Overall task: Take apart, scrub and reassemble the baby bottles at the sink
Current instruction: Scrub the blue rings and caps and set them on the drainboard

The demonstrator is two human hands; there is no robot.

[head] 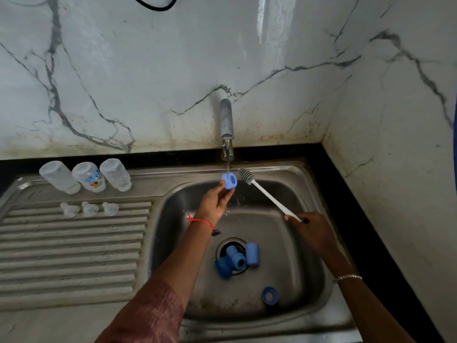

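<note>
Left hand (217, 199) pinches blue collar (229, 180) under tap (227, 125); right hand (311, 231) grips brush (267, 194) beside it.

Left arm: sleeve (148, 315) of maroon-pink woven fabric with faint pale streaks, ending near elbow; forearm bare below it. Left wrist: thin red thread (200, 221), knotted, loose ends sticking out; small dark tag (216, 232) hanging from it. Right wrist: slim silver chain bracelet (347, 277); forearm bare. Left hand (217, 199) and right hand (309, 231) both bare.

Blue caps (236, 259) block drain (223, 244); tap (227, 120) overhangs rear; basin (173, 219) sides passable.
</note>
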